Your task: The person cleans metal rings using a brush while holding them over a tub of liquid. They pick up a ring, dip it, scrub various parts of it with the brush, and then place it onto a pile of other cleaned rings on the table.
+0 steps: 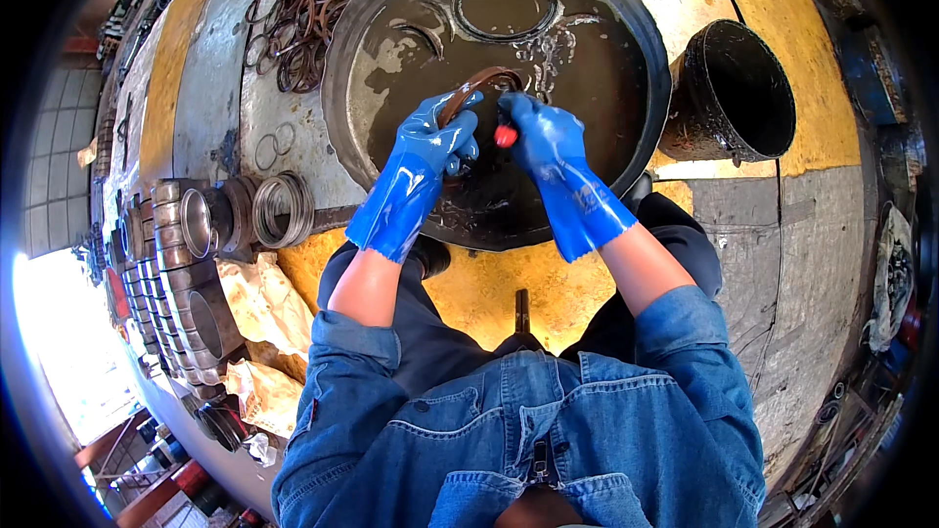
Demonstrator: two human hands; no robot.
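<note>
My left hand [430, 132], in a long blue rubber glove, grips a brown curved ring [479, 85] by its near left side. The ring is tilted up over a wide round metal basin [344, 137] of dark, murky liquid. My right hand [550, 134], gloved the same way, is closed on a small tool with a red end [505, 136], close to the ring's right side. The tool's working part is mostly hidden by my fingers, so its kind does not show. In the basin, a large ring [504, 37] lies partly under the liquid at the far side.
A heap of brown rings [318, 15] lies beyond the basin's left rim. Stacked metal cylinders [186, 264] and a bundle of thin rings [284, 208] stand at left, near crumpled brown paper [264, 298]. A black bucket [699, 103] stands right of the basin.
</note>
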